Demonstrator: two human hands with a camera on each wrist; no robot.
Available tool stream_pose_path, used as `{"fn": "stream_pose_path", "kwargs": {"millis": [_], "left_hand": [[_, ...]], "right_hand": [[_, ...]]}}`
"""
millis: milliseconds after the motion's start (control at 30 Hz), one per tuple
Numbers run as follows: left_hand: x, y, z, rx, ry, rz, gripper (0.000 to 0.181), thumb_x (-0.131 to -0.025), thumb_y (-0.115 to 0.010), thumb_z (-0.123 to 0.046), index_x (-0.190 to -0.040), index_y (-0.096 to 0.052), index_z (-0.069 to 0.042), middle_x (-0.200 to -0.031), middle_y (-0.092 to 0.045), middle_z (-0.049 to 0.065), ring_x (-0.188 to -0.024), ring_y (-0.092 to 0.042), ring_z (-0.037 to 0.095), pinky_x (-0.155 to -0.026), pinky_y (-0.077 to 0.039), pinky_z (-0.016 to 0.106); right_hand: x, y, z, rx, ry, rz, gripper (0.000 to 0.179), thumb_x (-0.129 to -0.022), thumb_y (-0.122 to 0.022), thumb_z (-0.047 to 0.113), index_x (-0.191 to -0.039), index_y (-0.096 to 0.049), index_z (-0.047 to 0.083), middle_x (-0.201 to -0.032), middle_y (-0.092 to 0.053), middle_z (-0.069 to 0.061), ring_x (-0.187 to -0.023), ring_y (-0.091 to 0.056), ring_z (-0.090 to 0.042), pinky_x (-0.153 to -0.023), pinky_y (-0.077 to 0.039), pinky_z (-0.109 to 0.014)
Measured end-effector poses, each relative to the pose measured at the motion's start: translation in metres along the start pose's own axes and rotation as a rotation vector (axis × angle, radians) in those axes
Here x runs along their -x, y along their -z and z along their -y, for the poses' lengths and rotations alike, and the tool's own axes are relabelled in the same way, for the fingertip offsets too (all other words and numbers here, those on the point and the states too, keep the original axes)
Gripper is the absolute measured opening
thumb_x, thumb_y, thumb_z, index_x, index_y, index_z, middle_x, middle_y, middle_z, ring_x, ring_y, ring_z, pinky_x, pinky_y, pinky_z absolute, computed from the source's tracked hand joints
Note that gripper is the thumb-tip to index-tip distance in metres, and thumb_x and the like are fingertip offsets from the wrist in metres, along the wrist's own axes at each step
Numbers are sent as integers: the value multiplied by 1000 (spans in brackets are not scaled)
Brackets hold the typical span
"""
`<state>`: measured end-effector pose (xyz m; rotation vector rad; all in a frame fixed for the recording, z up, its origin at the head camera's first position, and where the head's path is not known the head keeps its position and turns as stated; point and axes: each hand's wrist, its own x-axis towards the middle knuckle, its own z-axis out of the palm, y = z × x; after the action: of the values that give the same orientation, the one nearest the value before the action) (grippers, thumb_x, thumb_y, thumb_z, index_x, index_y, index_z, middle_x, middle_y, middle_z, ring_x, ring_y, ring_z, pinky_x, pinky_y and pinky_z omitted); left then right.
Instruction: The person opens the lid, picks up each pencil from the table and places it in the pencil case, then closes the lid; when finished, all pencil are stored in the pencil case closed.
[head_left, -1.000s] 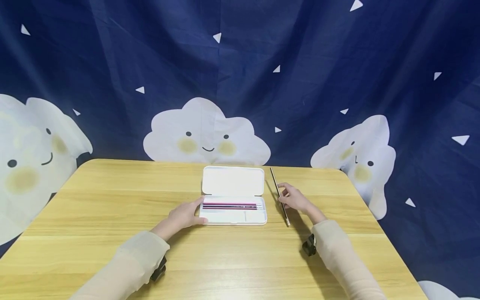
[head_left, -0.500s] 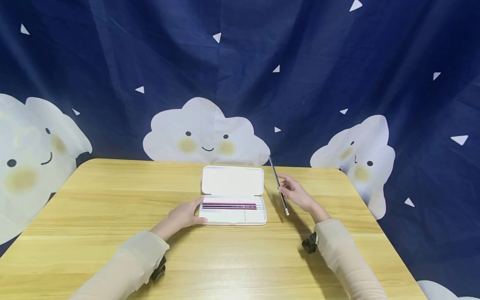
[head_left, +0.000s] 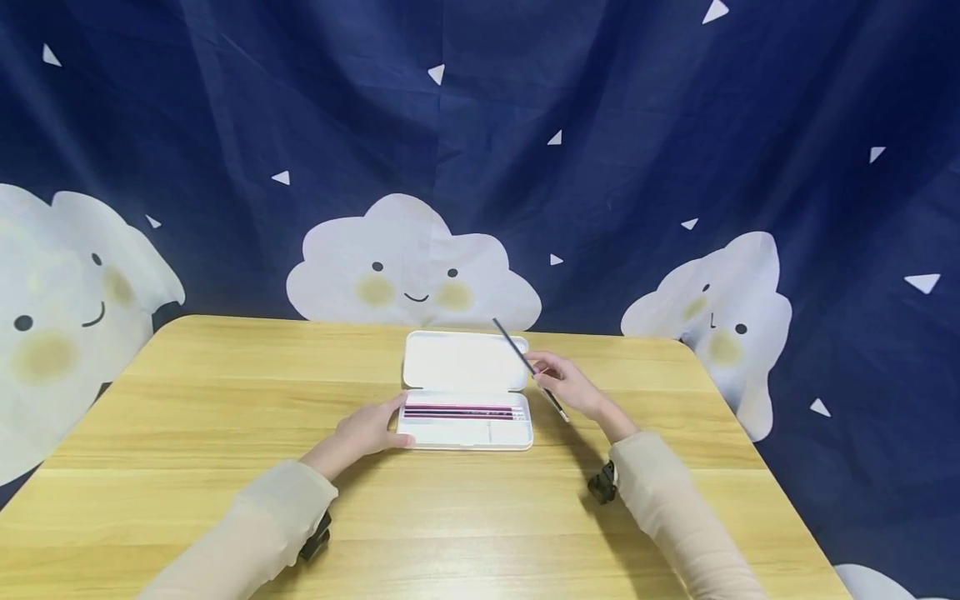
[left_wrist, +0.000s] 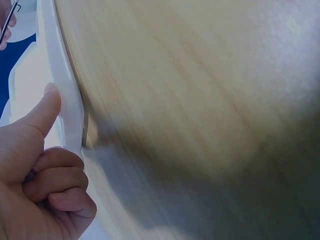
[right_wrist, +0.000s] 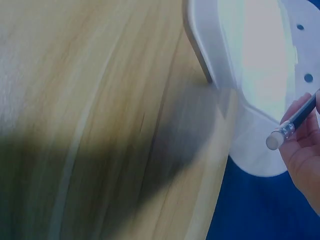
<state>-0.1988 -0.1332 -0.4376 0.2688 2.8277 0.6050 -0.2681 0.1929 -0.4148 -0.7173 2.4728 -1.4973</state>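
A white pencil case (head_left: pixel 450 433) lies open on the wooden table, its lid folded back. Inside it, red and dark striped pencils (head_left: pixel 457 412) lie side by side, eraser ends to the right. My left hand (head_left: pixel 365 430) grips the case's left end; the left wrist view shows its thumb (left_wrist: pixel 47 107) on the white rim and lower fingers curled. Over the right side of the lid, my right hand (head_left: pixel 572 387) pinches a dark pencil (head_left: pixel 551 397) near its middle. That pencil is tilted, its eraser end (right_wrist: pixel 274 140) toward me in the right wrist view.
The wooden table (head_left: pixel 225 400) has rounded far corners. Behind it hangs a dark blue curtain (head_left: pixel 600 100) with white clouds and triangles. Small black devices (head_left: pixel 317 535) are strapped at both wrists.
My right hand has raised the pencil from the table and carried it left toward the case, turning its far end leftward. My left hand has stayed at the case.
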Motion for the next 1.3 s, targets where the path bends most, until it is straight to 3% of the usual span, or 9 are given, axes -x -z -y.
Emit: {"fn": "stream_pose_path", "kwargs": {"millis": [300,767,933,1100,1300], "left_hand": [[0,-2,0,4,-25,4,81,-75,-73,-38,-139,-37,-6,-122,-53,27,-107,-52,44,-70,-47,51],[-1,0,0,13,-9,2,82,-74,-73,-37,-140,-36,-7,-124,-51,27,-109,-51,44,-72,-47,53],[-1,2,-1,10,-13,3,82,-74,-73,-38,-140,-35,-7,-124,-52,27,-109,-51,44,-71,-47,52],[0,3,-1,7,-12,-1,82,-74,-74,-38,-140,-35,-8,-123,-52,27,-108,-52,44,-69,-47,51],[0,1,1,6,-11,-5,82,-73,-74,-38,-140,-36,-10,-122,-53,27,-107,-52,44,-68,-47,50]], "right_hand": [[-8,-18,11,63,11,76,27,-89,-50,-2,-115,-56,-6,-93,-57,-19,-83,-51,-15,-72,-43,-22],[-23,-46,13,273,152,217,22,-86,-52,-7,-105,-63,-6,-95,-64,-15,-84,-55,-16,-76,-45,-24],[-27,-56,17,416,240,233,23,-84,-53,-9,-102,-66,-2,-90,-64,-11,-79,-55,-15,-73,-46,-23],[-32,-65,20,615,358,251,25,-82,-54,-11,-100,-67,0,-86,-63,-8,-82,-58,-19,-78,-47,-26],[-37,-75,23,731,349,275,25,-84,-55,-7,-103,-68,3,-90,-63,-7,-90,-60,-19,-84,-46,-27]]}}
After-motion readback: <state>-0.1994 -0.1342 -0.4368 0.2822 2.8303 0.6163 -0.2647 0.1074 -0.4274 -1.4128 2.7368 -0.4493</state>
